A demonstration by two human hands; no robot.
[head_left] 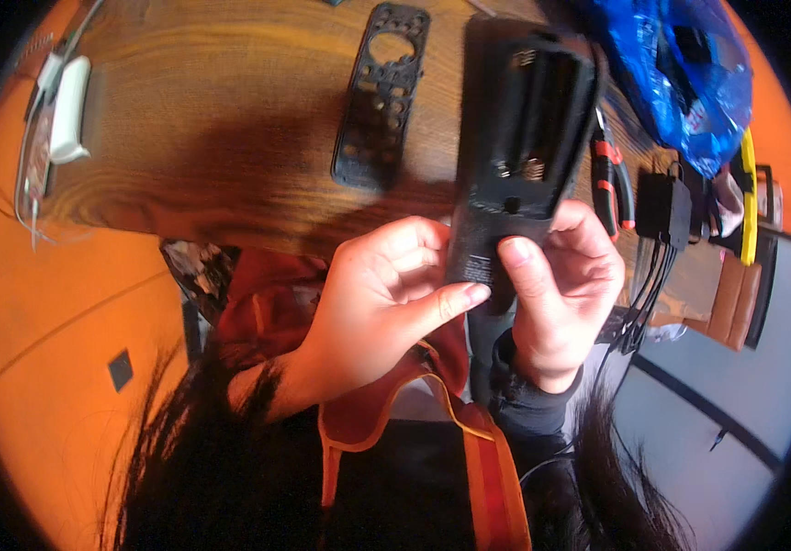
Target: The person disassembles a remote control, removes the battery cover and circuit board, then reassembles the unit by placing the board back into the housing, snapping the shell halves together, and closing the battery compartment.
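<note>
Both hands hold up a black remote control (492,220), its back toward me. The battery compartment is uncovered; metal springs show in it and I see no batteries. My left hand (381,298) pinches the lower left edge, thumb on the back. My right hand (556,289) grips the lower right side, its thumb pressed on the back near the small label. Beyond my left hand, a black remote faceplate (381,101) with many button holes and one large round opening lies flat on the wooden table (212,119).
Right of the remote lie red-and-black pliers (608,179) and a black box with cables (663,209). A crumpled blue plastic bag (689,83) sits at the far right, near a yellow strip (749,197). A white device (69,110) with a cord rests at the table's left edge.
</note>
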